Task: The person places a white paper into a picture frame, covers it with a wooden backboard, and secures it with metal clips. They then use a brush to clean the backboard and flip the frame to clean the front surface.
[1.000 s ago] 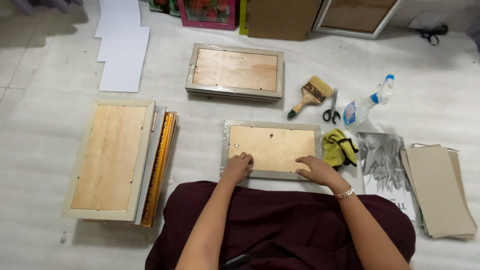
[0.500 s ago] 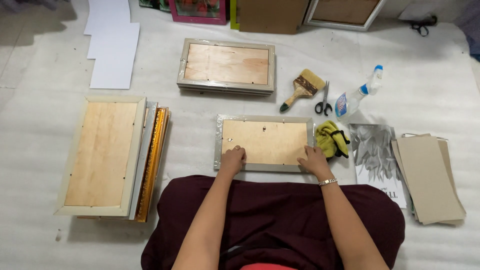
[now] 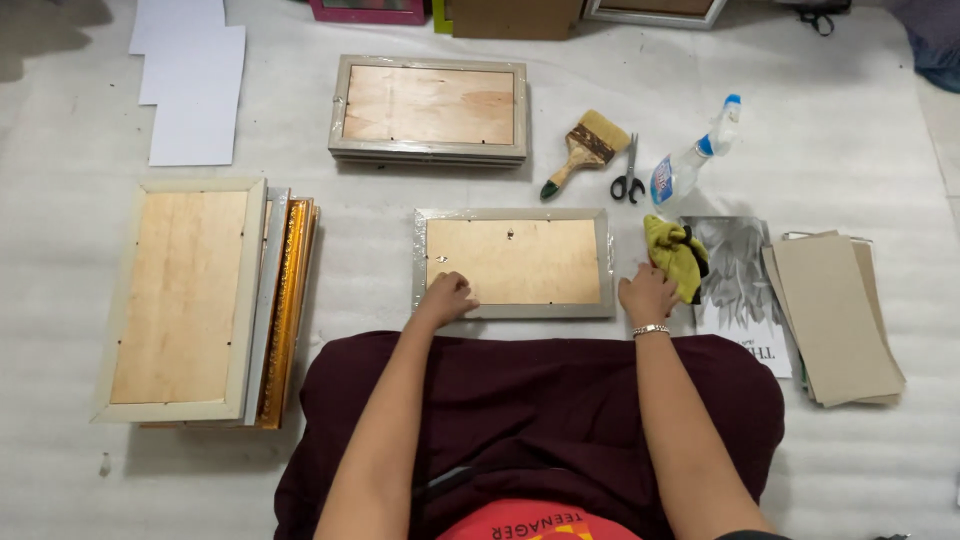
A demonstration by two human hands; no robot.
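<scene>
Right hand [image 3: 648, 293] shifted off frame [image 3: 513, 262] onto yellow cloth [image 3: 676, 255].

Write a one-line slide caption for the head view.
Left hand rests on a face-down picture frame while right hand grips a yellow cloth beside it.

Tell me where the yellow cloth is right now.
In the head view, the yellow cloth lies right of the face-down frame, at the right hand fingertips, just below the spray bottle.
</scene>
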